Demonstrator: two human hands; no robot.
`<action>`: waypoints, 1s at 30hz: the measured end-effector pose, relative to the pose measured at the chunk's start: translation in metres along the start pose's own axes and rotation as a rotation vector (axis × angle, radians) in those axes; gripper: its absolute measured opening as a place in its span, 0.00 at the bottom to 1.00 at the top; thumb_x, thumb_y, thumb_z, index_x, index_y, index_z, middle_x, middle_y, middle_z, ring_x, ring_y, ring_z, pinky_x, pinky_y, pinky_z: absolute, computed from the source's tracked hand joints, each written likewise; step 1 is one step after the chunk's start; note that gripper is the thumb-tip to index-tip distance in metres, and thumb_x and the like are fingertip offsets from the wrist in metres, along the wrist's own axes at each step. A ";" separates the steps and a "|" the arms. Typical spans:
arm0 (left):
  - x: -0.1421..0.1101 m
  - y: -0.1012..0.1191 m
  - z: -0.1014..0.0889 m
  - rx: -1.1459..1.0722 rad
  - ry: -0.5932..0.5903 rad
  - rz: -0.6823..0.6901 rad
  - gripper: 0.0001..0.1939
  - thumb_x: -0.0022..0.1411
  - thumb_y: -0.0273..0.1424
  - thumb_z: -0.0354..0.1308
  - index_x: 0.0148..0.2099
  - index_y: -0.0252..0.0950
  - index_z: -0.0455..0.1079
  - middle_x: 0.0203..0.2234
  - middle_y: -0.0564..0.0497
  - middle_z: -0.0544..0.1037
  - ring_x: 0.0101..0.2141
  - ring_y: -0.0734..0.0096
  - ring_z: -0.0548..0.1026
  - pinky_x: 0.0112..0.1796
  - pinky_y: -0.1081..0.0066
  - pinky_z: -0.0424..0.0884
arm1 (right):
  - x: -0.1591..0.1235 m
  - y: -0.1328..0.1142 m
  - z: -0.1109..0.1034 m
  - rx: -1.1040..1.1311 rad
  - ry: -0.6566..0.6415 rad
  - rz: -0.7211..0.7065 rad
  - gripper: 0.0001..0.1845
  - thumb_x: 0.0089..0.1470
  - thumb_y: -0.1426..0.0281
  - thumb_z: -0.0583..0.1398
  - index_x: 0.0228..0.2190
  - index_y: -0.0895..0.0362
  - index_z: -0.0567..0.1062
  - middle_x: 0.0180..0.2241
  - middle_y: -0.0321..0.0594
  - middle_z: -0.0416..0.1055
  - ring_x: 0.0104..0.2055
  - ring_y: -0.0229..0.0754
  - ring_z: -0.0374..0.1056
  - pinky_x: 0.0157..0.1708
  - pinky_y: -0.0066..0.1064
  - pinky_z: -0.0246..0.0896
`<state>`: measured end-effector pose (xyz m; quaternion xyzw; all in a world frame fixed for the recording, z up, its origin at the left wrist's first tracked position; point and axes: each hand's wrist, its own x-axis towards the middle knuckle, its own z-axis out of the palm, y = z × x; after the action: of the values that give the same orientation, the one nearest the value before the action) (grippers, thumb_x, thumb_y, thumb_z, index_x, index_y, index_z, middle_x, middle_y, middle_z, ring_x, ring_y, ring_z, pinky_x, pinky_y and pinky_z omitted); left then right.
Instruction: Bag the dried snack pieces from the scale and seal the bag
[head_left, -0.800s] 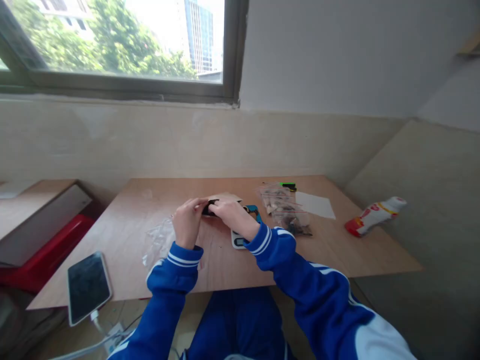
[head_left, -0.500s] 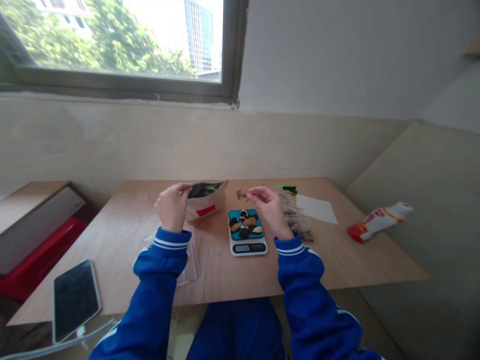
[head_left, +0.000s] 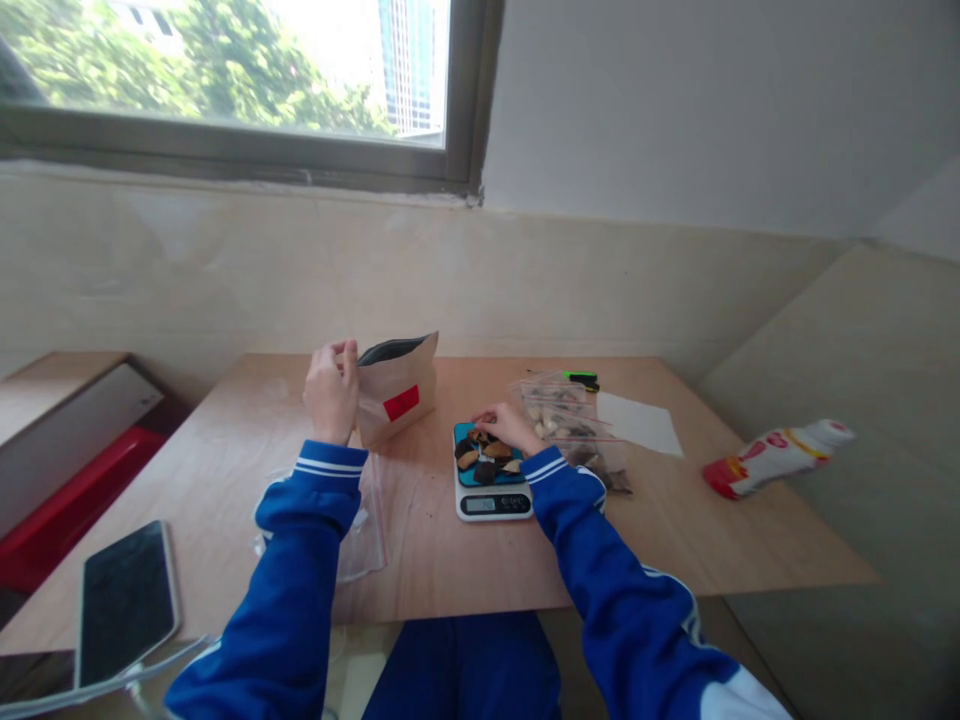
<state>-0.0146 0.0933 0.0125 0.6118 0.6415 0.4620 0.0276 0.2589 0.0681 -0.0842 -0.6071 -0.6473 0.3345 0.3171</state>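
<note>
The left hand [head_left: 331, 392] pinches the left edge of a brown paper bag [head_left: 379, 412] at its open mouth. The right hand [head_left: 510, 428] has its fingertips bunched low over the far part of a kitchen scale [head_left: 480, 491]; whether they grip one of the pieces there cannot be told.

Taking the scale as the clock's centre, the paper bag stands at 10 o'clock, its red label [head_left: 402, 403] facing the person. Dark and brown pieces [head_left: 486, 472] sit grouped on the scale's blue plate, with the display on the 6 o'clock side. A clear plastic bag [head_left: 367, 548] lies at 8 o'clock on the table [head_left: 420, 570], and farther out in that direction is a phone [head_left: 126, 595] with a white cable. Filled zip bags [head_left: 559, 420] lie at 2 o'clock, just beside the right hand, a white sheet [head_left: 639, 423] beyond them. A red-and-white bottle [head_left: 776, 458] is well apart at 3 o'clock.
</note>
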 end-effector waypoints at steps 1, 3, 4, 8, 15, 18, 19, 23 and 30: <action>-0.002 -0.002 -0.001 -0.006 -0.004 0.012 0.29 0.66 0.48 0.36 0.47 0.32 0.69 0.42 0.40 0.75 0.40 0.60 0.74 0.43 0.64 0.68 | 0.001 -0.002 0.002 -0.033 0.011 -0.005 0.06 0.45 0.80 0.63 0.29 0.63 0.79 0.27 0.45 0.78 0.31 0.42 0.74 0.35 0.31 0.68; -0.005 -0.005 -0.004 -0.016 0.002 0.049 0.29 0.66 0.48 0.36 0.47 0.31 0.68 0.42 0.39 0.74 0.43 0.59 0.73 0.45 0.63 0.67 | 0.001 -0.006 0.003 -0.088 0.043 -0.018 0.09 0.45 0.81 0.63 0.31 0.62 0.79 0.27 0.44 0.78 0.32 0.42 0.74 0.38 0.32 0.67; -0.007 -0.007 -0.007 -0.019 0.017 0.069 0.29 0.67 0.47 0.36 0.46 0.31 0.68 0.42 0.39 0.73 0.45 0.59 0.72 0.47 0.63 0.66 | 0.001 -0.008 0.002 -0.107 0.060 -0.023 0.10 0.45 0.81 0.63 0.33 0.62 0.79 0.27 0.44 0.78 0.33 0.43 0.74 0.39 0.32 0.66; -0.019 -0.012 -0.026 -0.015 0.083 0.095 0.28 0.67 0.46 0.35 0.45 0.30 0.68 0.42 0.38 0.72 0.49 0.57 0.68 0.50 0.60 0.63 | -0.002 -0.016 -0.006 -0.124 0.115 -0.031 0.13 0.47 0.78 0.62 0.38 0.62 0.77 0.30 0.45 0.78 0.34 0.43 0.74 0.38 0.33 0.67; -0.089 -0.033 -0.057 -0.069 -0.052 -0.077 0.20 0.65 0.43 0.44 0.44 0.34 0.68 0.36 0.44 0.73 0.35 0.64 0.73 0.36 0.65 0.71 | -0.060 -0.015 -0.041 0.068 0.233 -0.072 0.13 0.50 0.67 0.61 0.38 0.59 0.75 0.37 0.45 0.78 0.38 0.43 0.74 0.38 0.33 0.69; -0.139 -0.048 -0.046 -0.103 -0.297 -0.111 0.17 0.62 0.42 0.47 0.42 0.36 0.67 0.31 0.47 0.74 0.29 0.65 0.73 0.33 0.64 0.72 | -0.108 0.009 -0.038 0.101 0.271 -0.013 0.12 0.48 0.62 0.61 0.33 0.57 0.76 0.34 0.44 0.78 0.36 0.46 0.74 0.37 0.36 0.69; -0.156 -0.052 -0.039 -0.120 -0.349 -0.099 0.17 0.62 0.42 0.46 0.41 0.35 0.67 0.31 0.47 0.73 0.28 0.64 0.73 0.33 0.62 0.72 | -0.122 0.019 -0.033 0.079 0.290 0.019 0.13 0.48 0.61 0.61 0.31 0.57 0.76 0.34 0.44 0.78 0.35 0.47 0.74 0.36 0.37 0.68; -0.202 -0.064 -0.013 -0.018 -0.324 -0.006 0.18 0.60 0.40 0.47 0.45 0.33 0.66 0.36 0.41 0.71 0.39 0.54 0.73 0.42 0.53 0.70 | -0.158 0.048 -0.007 -0.101 0.387 0.081 0.15 0.52 0.60 0.56 0.31 0.57 0.77 0.30 0.46 0.77 0.31 0.48 0.71 0.33 0.39 0.66; -0.210 -0.086 -0.002 -0.069 -0.380 -0.083 0.15 0.61 0.39 0.45 0.41 0.36 0.66 0.36 0.44 0.69 0.36 0.57 0.74 0.41 0.56 0.72 | -0.169 0.053 0.005 -0.319 0.522 -0.023 0.15 0.55 0.62 0.54 0.34 0.58 0.76 0.39 0.50 0.74 0.42 0.53 0.67 0.43 0.47 0.61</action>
<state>-0.0287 -0.0626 -0.1515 0.6595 0.6333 0.3586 0.1883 0.2961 -0.0985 -0.1313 -0.7073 -0.5951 0.0579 0.3770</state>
